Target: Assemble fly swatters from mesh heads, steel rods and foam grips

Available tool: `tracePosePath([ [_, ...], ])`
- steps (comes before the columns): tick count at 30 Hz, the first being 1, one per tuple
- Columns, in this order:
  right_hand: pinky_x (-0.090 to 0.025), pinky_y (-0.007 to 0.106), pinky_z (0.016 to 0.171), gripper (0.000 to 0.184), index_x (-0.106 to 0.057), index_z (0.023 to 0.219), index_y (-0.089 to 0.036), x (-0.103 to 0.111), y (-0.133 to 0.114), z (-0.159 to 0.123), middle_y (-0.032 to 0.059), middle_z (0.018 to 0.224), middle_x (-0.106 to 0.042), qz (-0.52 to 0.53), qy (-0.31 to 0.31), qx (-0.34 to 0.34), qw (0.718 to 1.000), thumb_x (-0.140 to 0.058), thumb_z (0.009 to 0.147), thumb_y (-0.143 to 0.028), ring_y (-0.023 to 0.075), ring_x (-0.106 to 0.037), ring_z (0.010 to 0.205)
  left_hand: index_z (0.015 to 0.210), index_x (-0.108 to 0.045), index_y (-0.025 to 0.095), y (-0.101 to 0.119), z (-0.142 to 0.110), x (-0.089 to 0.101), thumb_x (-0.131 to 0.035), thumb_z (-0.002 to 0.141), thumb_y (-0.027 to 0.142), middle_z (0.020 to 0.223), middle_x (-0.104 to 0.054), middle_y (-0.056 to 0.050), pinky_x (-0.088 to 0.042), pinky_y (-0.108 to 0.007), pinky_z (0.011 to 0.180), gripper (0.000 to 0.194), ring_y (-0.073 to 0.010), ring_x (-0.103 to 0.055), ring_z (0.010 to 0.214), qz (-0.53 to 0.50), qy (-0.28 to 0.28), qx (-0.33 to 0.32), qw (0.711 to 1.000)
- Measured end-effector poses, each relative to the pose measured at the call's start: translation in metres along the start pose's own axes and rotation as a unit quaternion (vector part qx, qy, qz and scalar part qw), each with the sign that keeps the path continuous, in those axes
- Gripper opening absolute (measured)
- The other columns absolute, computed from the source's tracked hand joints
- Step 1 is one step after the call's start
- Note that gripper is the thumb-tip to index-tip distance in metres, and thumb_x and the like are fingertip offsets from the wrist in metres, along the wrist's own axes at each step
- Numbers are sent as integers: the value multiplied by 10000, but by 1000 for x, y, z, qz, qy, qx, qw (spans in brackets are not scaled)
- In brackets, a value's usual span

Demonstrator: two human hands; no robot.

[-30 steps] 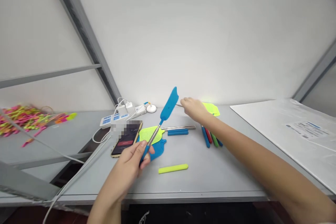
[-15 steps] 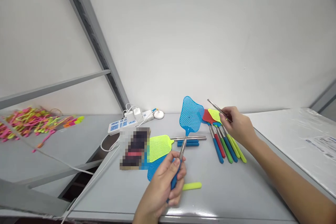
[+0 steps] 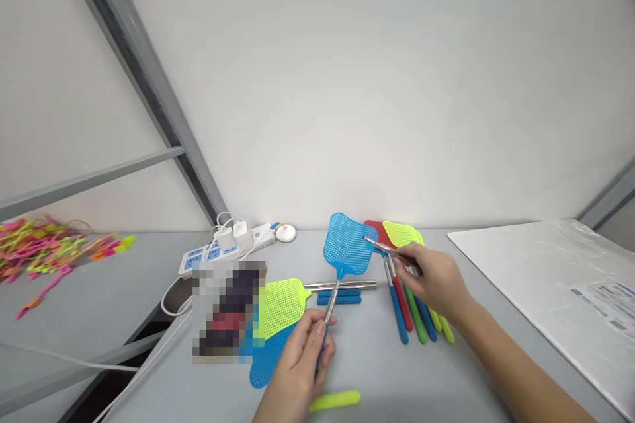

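My left hand (image 3: 307, 357) is closed around the handle of a blue fly swatter (image 3: 347, 244), its perforated head raised above the table. In my right hand (image 3: 436, 277) is a slim silver metal tool (image 3: 380, 244) that looks like tweezers. Its tip lies in front of the blue swatter head; whether they touch I cannot tell. Behind and under my right hand lie several finished-looking swatters with a red head (image 3: 376, 227), a yellow head (image 3: 401, 233) and coloured handles (image 3: 401, 317). A yellow-green swatter head (image 3: 285, 307) overlaps another blue one (image 3: 268, 360) at left.
Silver rods (image 3: 342, 285) and blue handles (image 3: 340, 297) lie mid-table, a yellow handle (image 3: 337, 400) near the front. A power strip (image 3: 211, 254) with cables, a white disc (image 3: 286, 233) and a pixelated item (image 3: 228, 317) are left. A white wrapped board (image 3: 536, 264) lies right.
My right hand has brought the silver tool left and down to the blue swatter head. The left hand still holds the swatter. The camera view has shifted slightly.
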State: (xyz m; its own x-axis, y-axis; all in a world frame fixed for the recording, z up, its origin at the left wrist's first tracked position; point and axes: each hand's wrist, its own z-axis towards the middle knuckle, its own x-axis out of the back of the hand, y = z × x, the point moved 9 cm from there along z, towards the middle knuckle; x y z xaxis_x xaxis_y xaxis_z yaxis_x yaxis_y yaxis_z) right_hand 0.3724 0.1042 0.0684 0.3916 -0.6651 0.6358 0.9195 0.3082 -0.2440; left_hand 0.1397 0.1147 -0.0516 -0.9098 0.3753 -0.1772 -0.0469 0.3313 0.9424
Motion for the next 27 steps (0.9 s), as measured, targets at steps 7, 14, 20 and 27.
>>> tracePosePath([
  [7, -360, 234, 522, 89, -556, 922, -216, -12, -41, -4, -40, 643, -602, 63, -54, 91, 992, -471, 930, -192, 114, -544, 523, 993, -568, 225, -6, -15, -11, -625, 796, 661, 644, -414, 78, -190, -173, 407, 483, -35, -226, 430, -25, 57, 20, 998],
  [14, -352, 247, 492, 139, -514, 986, -204, -5, -45, 1, -43, 621, -615, 41, -63, 44, 996, -394, 1000, -273, 136, -553, 485, 999, -567, 214, 1, -27, -8, -525, 863, 665, 626, -374, 66, -172, -176, 454, 473, -74, -243, 519, 46, 69, -9, 997],
  [20, -303, 274, 501, 165, -550, 998, -207, -17, -53, 4, -33, 660, -632, -77, -79, 53, 992, -405, 1012, -283, 151, -561, 508, 956, -554, 204, 1, -20, 9, -482, 917, 610, 666, -371, 49, -241, -182, 489, 414, -98, -304, 586, 84, 31, -45, 995],
  [27, -313, 288, 589, 117, -628, 999, -189, -20, -64, -6, -8, 721, -642, -136, -45, 121, 982, -535, 970, -253, 146, -536, 586, 939, -551, 202, 1, -8, 12, -453, 926, 620, 648, -361, 52, -235, -195, 496, 429, -99, -291, 568, 85, 29, -59, 994],
])
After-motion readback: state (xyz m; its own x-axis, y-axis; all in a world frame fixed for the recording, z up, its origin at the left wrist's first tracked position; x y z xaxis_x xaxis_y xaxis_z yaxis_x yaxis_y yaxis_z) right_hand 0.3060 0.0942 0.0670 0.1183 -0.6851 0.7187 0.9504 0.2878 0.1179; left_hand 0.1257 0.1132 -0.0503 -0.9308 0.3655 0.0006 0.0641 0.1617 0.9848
